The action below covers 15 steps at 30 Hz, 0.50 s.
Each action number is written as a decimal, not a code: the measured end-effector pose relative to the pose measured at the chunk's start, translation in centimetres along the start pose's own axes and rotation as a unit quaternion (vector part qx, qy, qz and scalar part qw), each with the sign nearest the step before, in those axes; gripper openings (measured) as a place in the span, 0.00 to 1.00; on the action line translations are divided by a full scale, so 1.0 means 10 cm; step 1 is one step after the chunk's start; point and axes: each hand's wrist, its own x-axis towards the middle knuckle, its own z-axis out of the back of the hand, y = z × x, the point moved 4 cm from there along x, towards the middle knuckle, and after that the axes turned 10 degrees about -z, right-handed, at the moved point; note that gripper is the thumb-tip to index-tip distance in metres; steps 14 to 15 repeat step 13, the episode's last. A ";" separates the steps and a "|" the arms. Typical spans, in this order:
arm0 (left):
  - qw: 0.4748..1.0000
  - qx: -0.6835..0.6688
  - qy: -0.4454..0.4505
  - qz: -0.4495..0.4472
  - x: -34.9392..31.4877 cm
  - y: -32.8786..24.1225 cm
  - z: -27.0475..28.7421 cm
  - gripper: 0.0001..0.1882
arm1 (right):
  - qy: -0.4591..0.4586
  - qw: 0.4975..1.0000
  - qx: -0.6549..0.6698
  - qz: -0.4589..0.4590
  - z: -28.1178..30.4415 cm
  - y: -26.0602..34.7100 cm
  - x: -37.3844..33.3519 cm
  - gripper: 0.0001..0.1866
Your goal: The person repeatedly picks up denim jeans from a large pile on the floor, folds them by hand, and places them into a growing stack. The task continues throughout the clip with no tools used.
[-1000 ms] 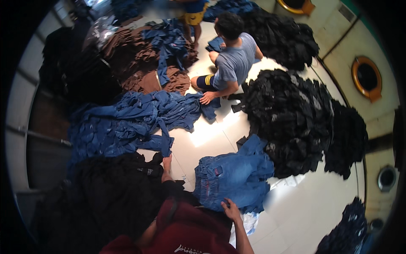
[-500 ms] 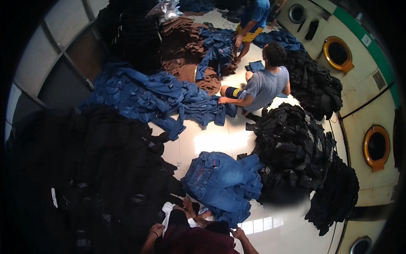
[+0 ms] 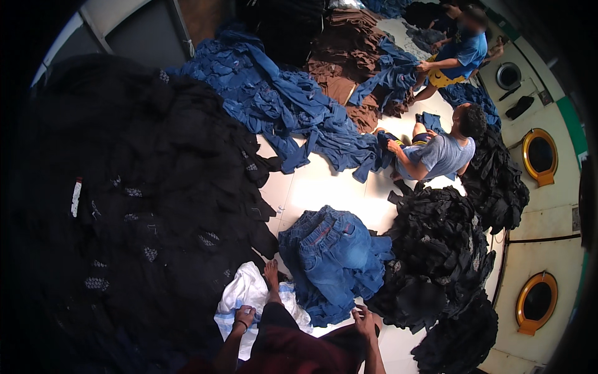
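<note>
Over a crumpled white sack [image 3: 240,290] with pale blue marks, my left hand [image 3: 245,316] is held with its fingers curled; whether anything is inside them is hidden. My right hand [image 3: 364,319] has its fingers apart and looks free of any load, just by the lower edge of a heap of blue jeans [image 3: 336,252]. The jeans lie stacked on the floor in front of me, waistbands toward the far side. My bare foot [image 3: 272,274] rests between the sack and the jeans.
A large black garment heap [image 3: 149,218] fills the left; another black heap [image 3: 436,237] lies right. Beyond are blue garments [image 3: 280,106] and a brown stack [image 3: 342,56]. A seated person [image 3: 436,153] and a standing person [image 3: 458,56] handle clothes. Round-doored machines [image 3: 537,302] line the right.
My view has swung, bringing the white sack more into sight. Both my hands have come up and forward, away from beside my lap. The seated person has brought both hands to the blue cloth.
</note>
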 end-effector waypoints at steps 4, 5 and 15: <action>0.999 0.028 -0.025 0.031 -0.18 -0.02 -0.36 0.23 | 0.055 0.997 -0.051 -0.023 0.09 -0.46 -0.05 0.29; 0.999 0.018 -0.037 0.032 -0.17 -0.06 -0.45 0.23 | 0.056 0.997 -0.040 -0.019 0.10 -0.63 -0.04 0.30; 0.965 -0.141 -0.219 -0.039 -0.15 -0.61 -1.52 0.31 | 0.082 0.993 -0.069 0.045 0.53 -2.05 0.91 0.32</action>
